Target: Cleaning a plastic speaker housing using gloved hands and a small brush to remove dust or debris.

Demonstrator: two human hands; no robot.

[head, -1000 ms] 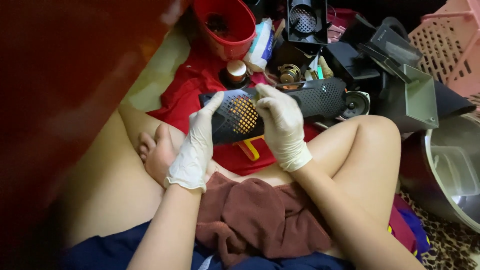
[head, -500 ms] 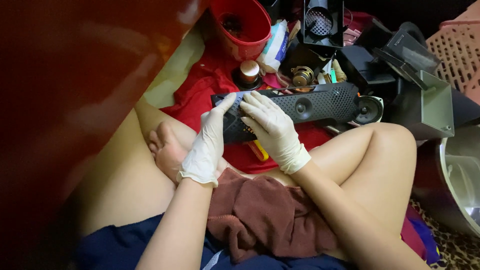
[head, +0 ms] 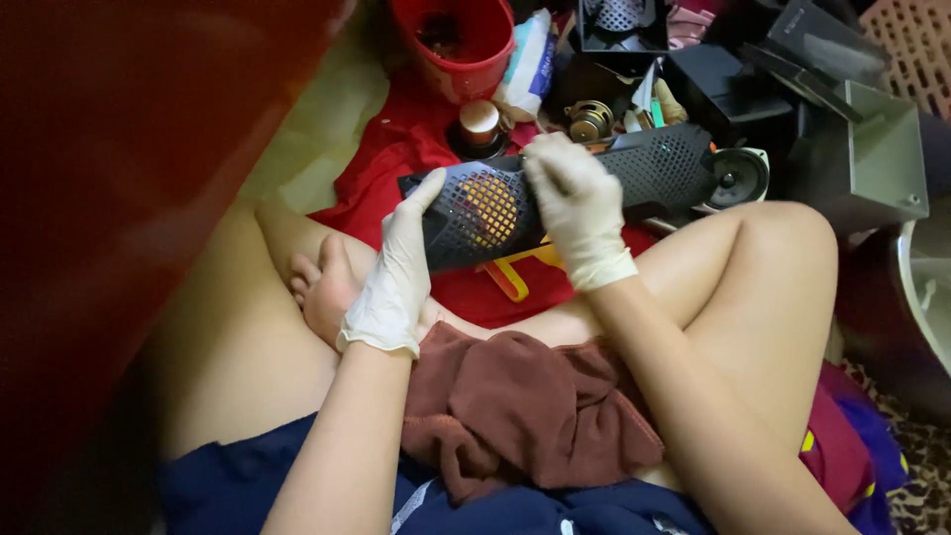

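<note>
rotated since the earlier frame, black mesh speaker grille [head: 555, 193] shows orange; left hand [head: 396, 267] cups its end, right hand [head: 580, 203] grips its middle; overhanging far end might strike nearby speaker driver [head: 733, 178].

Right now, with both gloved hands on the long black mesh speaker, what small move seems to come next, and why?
Probably a slight turn of the black mesh speaker toward the body. The left hand props its near end, the right hand grips over the top, and the brown cloth lies unused on the lap, so another face could be brought up for wiping.
</note>
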